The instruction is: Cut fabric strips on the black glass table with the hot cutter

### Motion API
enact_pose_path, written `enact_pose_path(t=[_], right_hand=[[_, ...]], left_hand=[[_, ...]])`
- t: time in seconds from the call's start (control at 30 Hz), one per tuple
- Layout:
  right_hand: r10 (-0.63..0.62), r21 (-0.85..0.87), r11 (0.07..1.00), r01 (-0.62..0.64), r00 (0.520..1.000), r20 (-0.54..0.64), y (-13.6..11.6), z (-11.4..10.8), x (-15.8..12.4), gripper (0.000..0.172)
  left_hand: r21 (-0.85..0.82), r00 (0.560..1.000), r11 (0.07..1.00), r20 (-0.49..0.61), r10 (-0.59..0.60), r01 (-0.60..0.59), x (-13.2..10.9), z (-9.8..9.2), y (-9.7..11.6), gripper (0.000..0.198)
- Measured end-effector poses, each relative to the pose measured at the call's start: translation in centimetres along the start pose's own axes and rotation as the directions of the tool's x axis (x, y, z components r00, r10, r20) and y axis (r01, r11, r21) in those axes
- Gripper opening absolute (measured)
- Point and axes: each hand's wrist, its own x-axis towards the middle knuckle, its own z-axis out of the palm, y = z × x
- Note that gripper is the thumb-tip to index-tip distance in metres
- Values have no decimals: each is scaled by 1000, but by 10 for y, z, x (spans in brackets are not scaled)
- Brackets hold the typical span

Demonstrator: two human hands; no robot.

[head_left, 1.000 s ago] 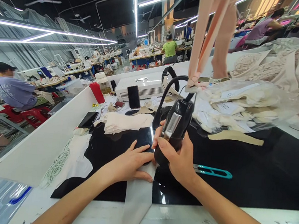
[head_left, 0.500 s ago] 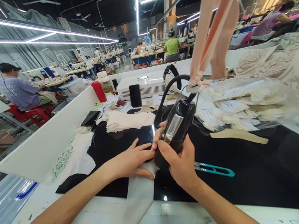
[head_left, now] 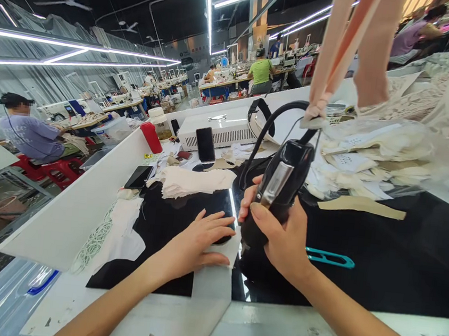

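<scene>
My right hand [head_left: 281, 238] is wrapped around a black hand-held tool [head_left: 276, 187] with a silver panel and a black cord, held upright on the black table mat [head_left: 379, 259]. A pale pink strap [head_left: 341, 46] hangs from above onto the tool's top. My left hand [head_left: 196, 240] lies flat with fingers spread on a pale strip of fabric [head_left: 215, 279] that runs under the tool's base and over the table's front edge.
Teal thread snips [head_left: 329, 258] lie right of my right hand. A stack of white fabric [head_left: 191, 181], two phones [head_left: 205, 143], a red bottle [head_left: 151, 137] and a white box [head_left: 220, 127] sit behind. Piled cream pieces [head_left: 378, 152] fill the right. Other people work at far tables.
The tool and my right hand have shifted slightly right and tilted more. My left hand stays flat on the fabric strip. The view has moved a little.
</scene>
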Motion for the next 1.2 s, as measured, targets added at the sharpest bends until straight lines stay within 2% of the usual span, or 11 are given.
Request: enact_pose_path(t=[0.1, 0.17, 0.3, 0.43, 0.53, 0.63, 0.73, 0.9, 1.03, 1.2], right_hand=[[9, 18, 1000, -9, 1000, 14, 0, -3, 2, 32], [13, 23, 1000, -13, 1000, 24, 1, -3, 2, 33], [-4, 17, 1000, 3, 998, 56, 1, 1, 1, 32], [19, -4, 1000, -18, 995, 95, 0, 4, 1, 29], [-3, -55, 998, 9, 994, 114, -2, 5, 2, 27], [-21, -86, 996, 31, 993, 118, -4, 6, 3, 26], [-28, -83, 996, 37, 993, 116, -5, 7, 2, 26], [-11, -37, 999, 15, 995, 100, 1, 5, 2, 30], [5, 3, 1000, -5, 999, 33, 4, -2, 2, 36], [32, 25, 999, -32, 999, 31, 5, -13, 3, 38]], left_hand=[[46, 969, 993, -228, -99, 112, -22, 13, 14, 22], [123, 965, 982, -235, -115, 147, -33, 24, 26, 16], [254, 977, 960, -201, -69, 120, -41, 44, 41, 15], [414, 967, 909, -248, 57, 53, -40, 54, 26, 29], [368, 944, 930, -302, 134, -14, -38, 49, 3, 50], [283, 935, 946, -268, 233, -155, -36, 38, -14, 55], [237, 936, 951, -240, 257, -200, -37, 30, -22, 57], [209, 944, 971, -280, 174, -117, -36, 25, -28, 58], [178, 940, 984, -333, 69, -9, -27, 17, -27, 44], [129, 939, 991, -343, 7, 40, -8, 16, -21, 37]])
